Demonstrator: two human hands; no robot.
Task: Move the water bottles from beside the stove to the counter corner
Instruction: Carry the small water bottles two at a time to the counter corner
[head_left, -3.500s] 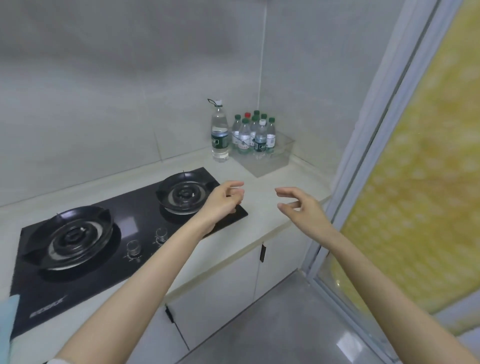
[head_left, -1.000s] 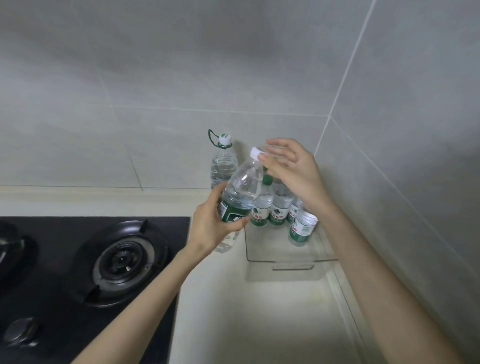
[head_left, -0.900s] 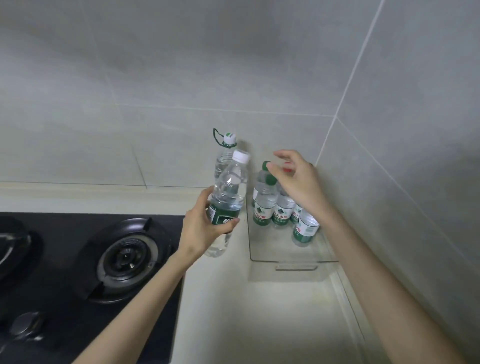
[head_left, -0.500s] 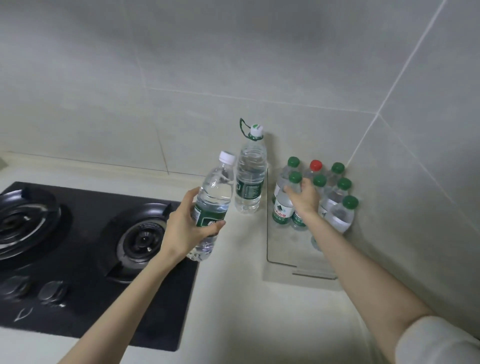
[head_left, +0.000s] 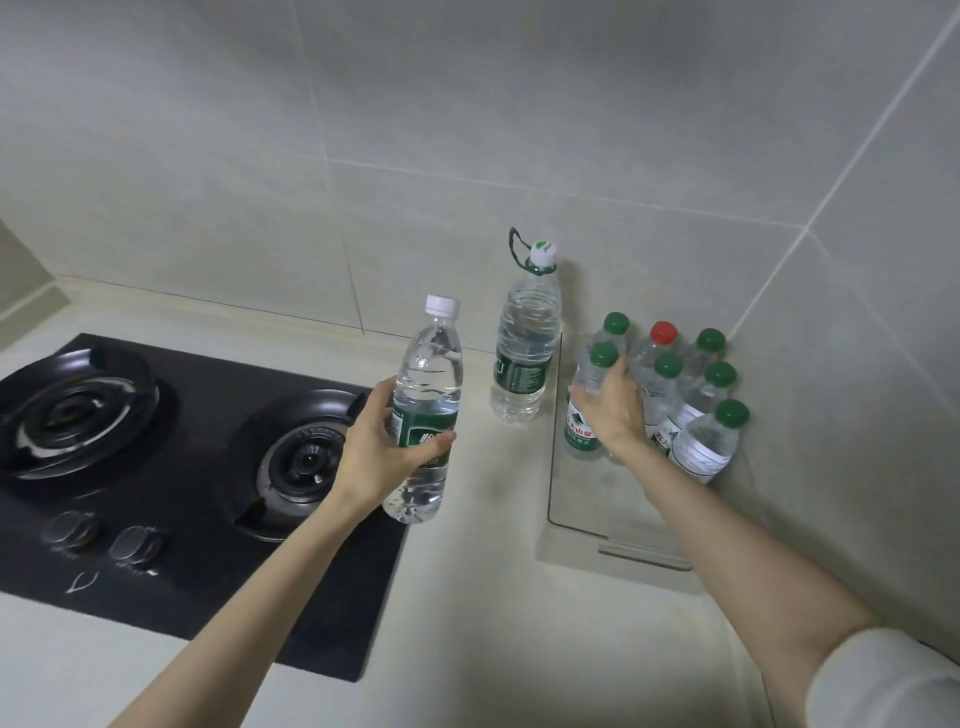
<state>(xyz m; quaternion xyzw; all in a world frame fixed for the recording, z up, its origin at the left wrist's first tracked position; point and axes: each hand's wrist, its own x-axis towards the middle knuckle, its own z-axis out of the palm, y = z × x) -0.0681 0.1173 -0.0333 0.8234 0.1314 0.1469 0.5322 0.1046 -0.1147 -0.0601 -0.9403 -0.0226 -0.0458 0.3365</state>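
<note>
The left hand (head_left: 371, 457) wraps round the label of a white-capped bottle (head_left: 431, 364), upright over the right edge of the stove (head_left: 156, 467), its base seemingly just lifted. The right hand (head_left: 615, 415) curls round a small green-capped bottle (head_left: 577, 431) at the front left of a clear tray (head_left: 571, 525) in the worktop (head_left: 493, 623) corner. A tall bottle (head_left: 524, 353) stands just left of the tray.
</note>
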